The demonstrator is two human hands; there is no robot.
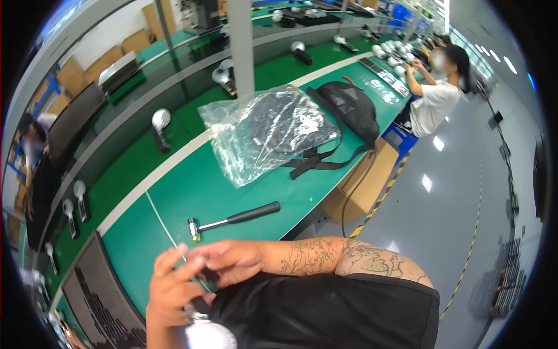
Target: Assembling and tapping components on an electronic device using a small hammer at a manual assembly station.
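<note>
Close to my body, my left hand (168, 288) is closed round a device with a round white head (210, 336), a silvery neck and a dark handle, mostly hidden by my fingers. My right hand (232, 262) comes in from the right beside it. Its thumb and fingers pinch at something dark near the handle's far end; what it is cannot be made out. Just beyond both hands, a small hammer (226, 221) with a black grip and a metal and yellow head lies on the green table (174, 186).
A clear plastic bag (273, 128) with dark contents and a black backpack (349, 107) lie farther along the table. Similar white-headed devices (161, 122) rest on the green conveyor beyond. A dark foam tray (99, 291) is at left. A person (439, 96) sits working at far right.
</note>
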